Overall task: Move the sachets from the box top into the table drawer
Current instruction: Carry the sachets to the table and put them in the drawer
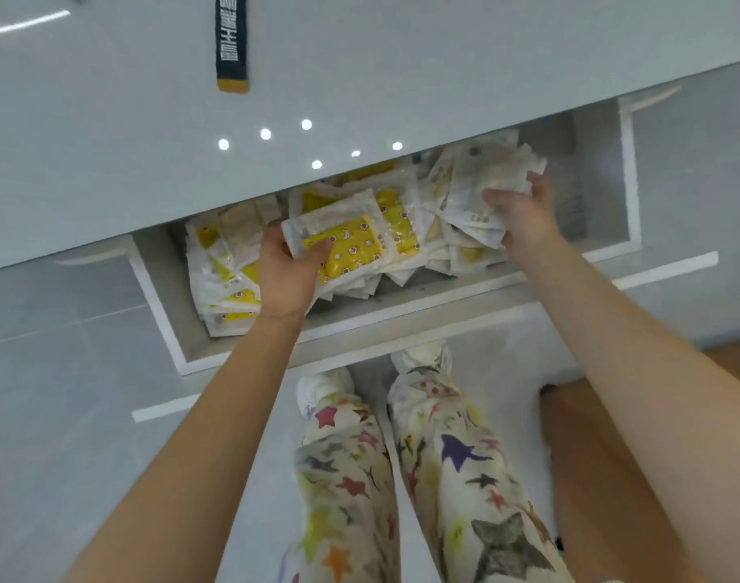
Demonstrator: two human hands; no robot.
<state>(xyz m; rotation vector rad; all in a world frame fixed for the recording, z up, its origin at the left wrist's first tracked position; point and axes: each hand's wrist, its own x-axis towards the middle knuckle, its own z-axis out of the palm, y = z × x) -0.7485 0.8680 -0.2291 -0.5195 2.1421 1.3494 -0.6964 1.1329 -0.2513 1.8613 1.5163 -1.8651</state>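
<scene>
The white table drawer (401, 307) is pulled out below the glossy tabletop and holds a heap of clear sachets with yellow patterned contents. My left hand (286, 275) grips a stack of yellow sachets (345, 241) over the drawer's middle. My right hand (523, 212) is closed on a bundle of paler sachets (473, 191) at the drawer's right side. More loose sachets (229, 284) lie piled at the left of the drawer. The box top is out of view.
The white tabletop (359, 77) overhangs the back of the drawer, with a dark strip-shaped item (232, 42) lying on it. My legs in star-print trousers (422, 469) stand just before the drawer front. A wooden floor (612, 435) shows at the right.
</scene>
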